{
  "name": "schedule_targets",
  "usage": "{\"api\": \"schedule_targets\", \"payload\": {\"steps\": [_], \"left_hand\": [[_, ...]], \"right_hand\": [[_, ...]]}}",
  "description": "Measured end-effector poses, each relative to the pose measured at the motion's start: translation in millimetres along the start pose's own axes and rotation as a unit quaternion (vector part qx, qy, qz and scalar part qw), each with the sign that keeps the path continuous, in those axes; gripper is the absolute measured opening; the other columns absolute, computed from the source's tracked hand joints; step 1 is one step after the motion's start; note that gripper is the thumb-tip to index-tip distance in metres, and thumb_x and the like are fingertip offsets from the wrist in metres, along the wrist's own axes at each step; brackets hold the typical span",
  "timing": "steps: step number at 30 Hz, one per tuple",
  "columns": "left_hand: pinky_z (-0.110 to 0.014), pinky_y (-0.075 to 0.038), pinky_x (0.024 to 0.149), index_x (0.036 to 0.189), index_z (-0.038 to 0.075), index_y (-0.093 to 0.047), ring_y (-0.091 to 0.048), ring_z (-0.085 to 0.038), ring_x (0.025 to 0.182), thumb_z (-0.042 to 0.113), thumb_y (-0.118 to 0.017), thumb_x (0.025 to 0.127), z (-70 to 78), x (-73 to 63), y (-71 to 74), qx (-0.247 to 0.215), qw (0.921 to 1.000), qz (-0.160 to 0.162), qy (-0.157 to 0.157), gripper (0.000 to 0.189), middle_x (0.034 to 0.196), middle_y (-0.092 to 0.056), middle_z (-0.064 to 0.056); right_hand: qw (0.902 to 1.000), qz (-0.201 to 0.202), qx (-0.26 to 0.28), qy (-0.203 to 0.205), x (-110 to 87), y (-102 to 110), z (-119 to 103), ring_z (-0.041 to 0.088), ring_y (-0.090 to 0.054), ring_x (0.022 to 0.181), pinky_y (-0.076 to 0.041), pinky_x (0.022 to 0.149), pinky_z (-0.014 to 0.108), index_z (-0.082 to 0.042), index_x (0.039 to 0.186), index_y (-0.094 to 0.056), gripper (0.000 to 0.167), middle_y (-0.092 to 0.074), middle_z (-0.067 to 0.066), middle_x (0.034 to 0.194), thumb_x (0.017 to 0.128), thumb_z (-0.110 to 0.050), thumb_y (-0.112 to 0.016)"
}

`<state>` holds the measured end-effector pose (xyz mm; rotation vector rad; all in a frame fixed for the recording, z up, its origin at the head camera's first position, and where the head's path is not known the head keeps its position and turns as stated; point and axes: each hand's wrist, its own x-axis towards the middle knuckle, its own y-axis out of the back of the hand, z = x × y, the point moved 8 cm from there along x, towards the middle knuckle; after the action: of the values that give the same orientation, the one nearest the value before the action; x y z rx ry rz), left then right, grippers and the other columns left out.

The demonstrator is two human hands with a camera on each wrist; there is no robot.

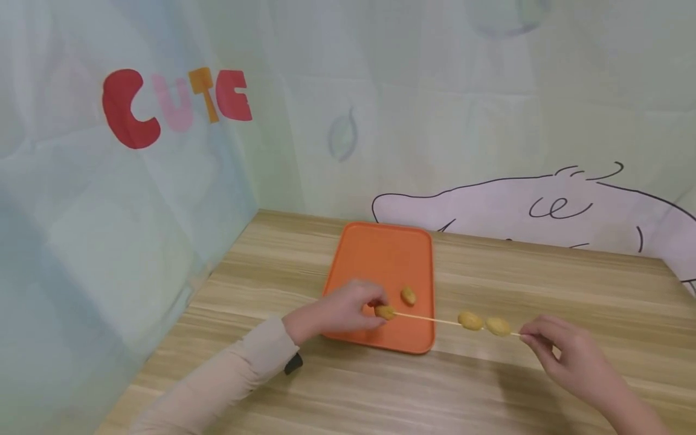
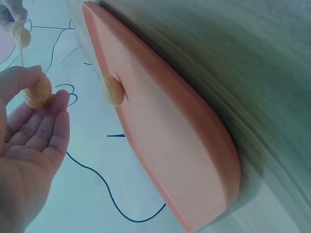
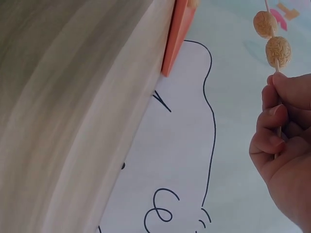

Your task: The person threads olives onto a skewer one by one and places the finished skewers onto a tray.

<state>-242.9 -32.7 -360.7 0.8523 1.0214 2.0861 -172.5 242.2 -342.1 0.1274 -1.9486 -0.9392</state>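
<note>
A skewer (image 1: 426, 318) pierces two tan balls (image 1: 470, 321), a third ball (image 1: 385, 312) at its tip.

Tray (image 1: 383, 257) on table (image 1: 544, 284), before wall (image 1: 435, 121); one ball (image 1: 408, 295) on tray; two skewered balls (image 1: 470, 321) between tray and right hand (image 1: 573, 356).

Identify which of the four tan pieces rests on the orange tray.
The lone piece on the tray, right of the left hand, which pinches another; two more are threaded on the stick.

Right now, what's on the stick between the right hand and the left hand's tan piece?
The head view shows two tan pieces near the right hand, then bare stick up to the piece in the left hand.
</note>
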Motion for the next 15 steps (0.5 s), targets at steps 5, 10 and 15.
{"api": "schedule_targets", "payload": {"steps": [5,10,15], "left_hand": [[-0.030,-0.054,0.072,0.091,0.005,-0.065,-0.056,-0.009,0.077,0.006,-0.073,0.082,6.0,-0.8,-0.3,0.000,0.9999,0.001,-0.012,0.012,0.084,-0.063,-0.001],[-0.026,-0.054,0.072,0.091,0.004,-0.065,-0.057,-0.007,0.077,0.005,-0.073,0.081,10.2,-1.1,-2.4,-0.010,0.9997,-0.001,-0.022,0.012,0.085,-0.064,-0.002],[-0.024,-0.054,0.071,0.091,0.003,-0.065,-0.057,-0.007,0.077,0.004,-0.073,0.081,13.4,-0.7,-3.8,-0.012,0.9994,-0.002,-0.032,0.012,0.085,-0.065,-0.002]], "right_hand": [[0.9994,-0.034,-0.007,-0.004,3.8,1.6,-3.4,-0.008,-0.045,0.066,-0.037,0.055,0.006,-0.015,0.083,-0.066,0.032,-0.056,-0.018,0.080,0.100,-0.036,-0.049],[0.9989,-0.045,0.001,0.008,5.9,3.4,-7.7,-0.009,-0.045,0.066,-0.037,0.057,0.006,-0.017,0.083,-0.066,0.036,-0.055,-0.020,0.081,0.100,-0.040,-0.044],[0.9987,-0.049,-0.002,0.015,5.6,5.4,-9.6,-0.009,-0.045,0.066,-0.038,0.058,0.006,-0.018,0.083,-0.066,0.036,-0.055,-0.020,0.081,0.101,-0.040,-0.043]]}}
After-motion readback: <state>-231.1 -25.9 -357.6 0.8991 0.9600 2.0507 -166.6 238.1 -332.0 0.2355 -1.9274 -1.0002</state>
